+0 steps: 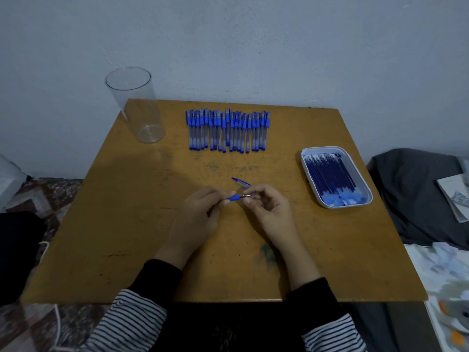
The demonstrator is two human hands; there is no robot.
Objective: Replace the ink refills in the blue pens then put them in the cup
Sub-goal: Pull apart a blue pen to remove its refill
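Note:
My left hand (201, 210) grips a blue pen (234, 198) at mid-table, with its tip end pointing right. My right hand (266, 204) pinches that pen's metal tip between thumb and fingers. Most of the pen's barrel is hidden in my left hand. A blue pen cap (240, 182) lies on the table just beyond my hands. Several capped blue pens (227, 130) lie in a row at the far middle. A white tray (368, 191) at the right holds several blue refills (330, 177). A tall clear cup (135, 105) stands empty at the far left corner.
The wooden table (127, 237) is scuffed, with a dark stain near my right wrist. A grey cloth (416, 199) and papers (454, 196) lie off the table's right side. A patterned rug (45, 194) shows at the left.

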